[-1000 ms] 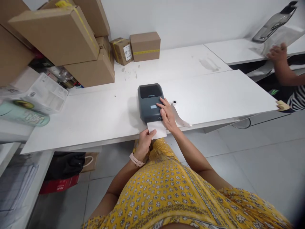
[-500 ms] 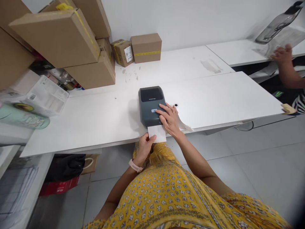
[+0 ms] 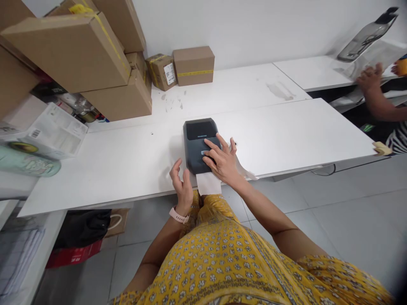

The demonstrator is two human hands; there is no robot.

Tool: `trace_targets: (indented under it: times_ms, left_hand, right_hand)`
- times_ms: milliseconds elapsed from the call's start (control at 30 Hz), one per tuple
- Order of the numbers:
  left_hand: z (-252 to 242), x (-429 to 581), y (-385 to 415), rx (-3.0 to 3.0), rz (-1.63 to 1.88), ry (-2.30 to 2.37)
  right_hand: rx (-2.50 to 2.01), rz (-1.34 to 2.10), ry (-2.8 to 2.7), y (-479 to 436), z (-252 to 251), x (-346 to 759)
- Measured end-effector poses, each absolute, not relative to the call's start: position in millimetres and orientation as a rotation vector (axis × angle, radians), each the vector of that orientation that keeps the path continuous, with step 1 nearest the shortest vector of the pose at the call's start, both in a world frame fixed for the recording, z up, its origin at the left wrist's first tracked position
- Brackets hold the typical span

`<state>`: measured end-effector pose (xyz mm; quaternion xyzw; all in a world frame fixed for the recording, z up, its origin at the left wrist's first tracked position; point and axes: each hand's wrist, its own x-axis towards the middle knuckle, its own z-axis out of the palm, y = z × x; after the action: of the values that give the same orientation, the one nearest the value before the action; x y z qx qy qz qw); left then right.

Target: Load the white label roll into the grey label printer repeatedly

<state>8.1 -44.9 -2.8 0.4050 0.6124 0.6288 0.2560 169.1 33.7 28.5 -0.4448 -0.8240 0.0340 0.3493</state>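
Note:
A dark grey label printer (image 3: 197, 137) sits near the front edge of the white table (image 3: 286, 131). A white label (image 3: 208, 184) sticks out of its front slot. My right hand (image 3: 221, 159) rests flat on the printer's top, fingers spread, forefinger by a blue button. My left hand (image 3: 181, 184) hovers just left of the label, fingers apart, holding nothing. A strip of backing paper (image 3: 243, 167) curls on the table to the right of the printer.
Brown cardboard boxes (image 3: 79, 55) are stacked at the back left, two small ones (image 3: 182, 65) by the wall. A white carton and a green bottle (image 3: 28, 159) lie at the left. Another person's hand (image 3: 370, 78) handles paper at the far right.
My left hand has let go of the label and lifted to its left with fingers open. My right hand slid further up the printer's top.

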Motion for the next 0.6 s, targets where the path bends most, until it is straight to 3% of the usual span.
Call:
trace_targets:
  times_ms: [233,600]
  left_hand:
    - [2,21,-34,1.061,1.547,1.569]
    - [-6,17,-32,1.273,1.512,1.739]
  right_hand:
    - [-1.170,0.529,-1.708,7,-15,182]
    - [-1.104,0.744,-1.537,3,-6,172]
